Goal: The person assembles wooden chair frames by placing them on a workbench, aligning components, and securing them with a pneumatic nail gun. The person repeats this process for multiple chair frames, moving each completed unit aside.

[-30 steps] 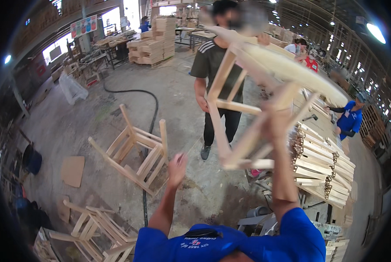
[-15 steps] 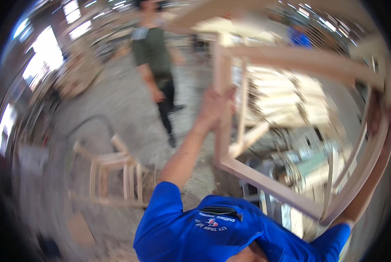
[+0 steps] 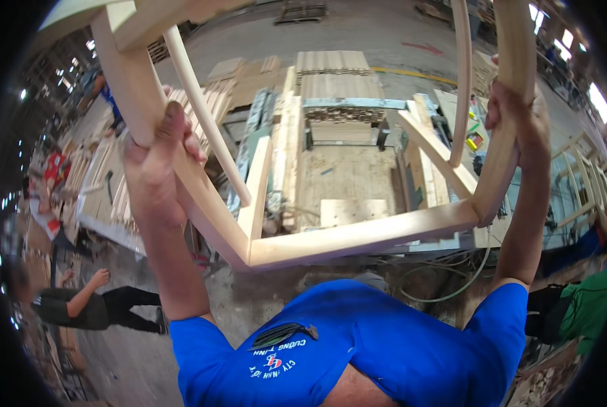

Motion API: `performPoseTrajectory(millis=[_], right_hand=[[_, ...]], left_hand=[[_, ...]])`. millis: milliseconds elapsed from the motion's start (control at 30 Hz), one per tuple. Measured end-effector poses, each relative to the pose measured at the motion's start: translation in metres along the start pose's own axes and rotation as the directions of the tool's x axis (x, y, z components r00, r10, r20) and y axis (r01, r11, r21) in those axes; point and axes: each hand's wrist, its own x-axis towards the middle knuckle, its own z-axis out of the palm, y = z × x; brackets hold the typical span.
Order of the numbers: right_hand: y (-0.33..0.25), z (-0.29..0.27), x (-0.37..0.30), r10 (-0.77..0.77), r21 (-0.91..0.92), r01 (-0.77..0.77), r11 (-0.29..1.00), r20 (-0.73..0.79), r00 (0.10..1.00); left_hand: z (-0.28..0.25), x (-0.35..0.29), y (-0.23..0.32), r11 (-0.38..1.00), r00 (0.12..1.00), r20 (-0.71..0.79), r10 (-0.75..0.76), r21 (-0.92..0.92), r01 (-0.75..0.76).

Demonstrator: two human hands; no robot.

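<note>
Here I have the pale, angular wooden frame (image 3: 364,237) up in the air before me, open middle facing away. My left hand (image 3: 157,166) curls tight round its left side, my right hand (image 3: 520,125) wraps its right; gripping this far apart probably helps stop it tipping. Through its opening I see the brown wooden surface (image 3: 347,175), with stacked flat pale slats (image 3: 334,62) farther off.

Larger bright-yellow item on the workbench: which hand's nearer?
Right: the right hand, gripping the wooden frame, appears just right of the yellow item; the left hand, well to its left.
</note>
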Motion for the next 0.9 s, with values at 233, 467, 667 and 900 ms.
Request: performPoseTrajectory(millis=[233,467,667,900], right_hand=[[0.094,-0.069,0.007,0.236,0.098,-0.228,0.969,-0.073,0.969],[0.136,-0.054,0.046,0.233,0.050,-0.233,0.971,0.015,0.972],[0.139,-0.025,0.076,0.403,-0.058,-0.401,0.914,0.018,0.915],[0.216,-0.012,0.095,0.521,-0.001,-0.524,0.852,0.115,0.846]], left_hand=[[0.103,0.048,-0.078,0.983,0.977,0.148,-0.155,0.127,0.136],[0.115,0.089,-0.131,0.953,0.960,0.060,-0.274,0.147,0.263],[0.098,0.122,-0.157,0.912,0.925,0.022,-0.380,0.174,0.371],[0.091,0.172,-0.239,0.851,0.840,0.169,-0.516,0.217,0.479]])
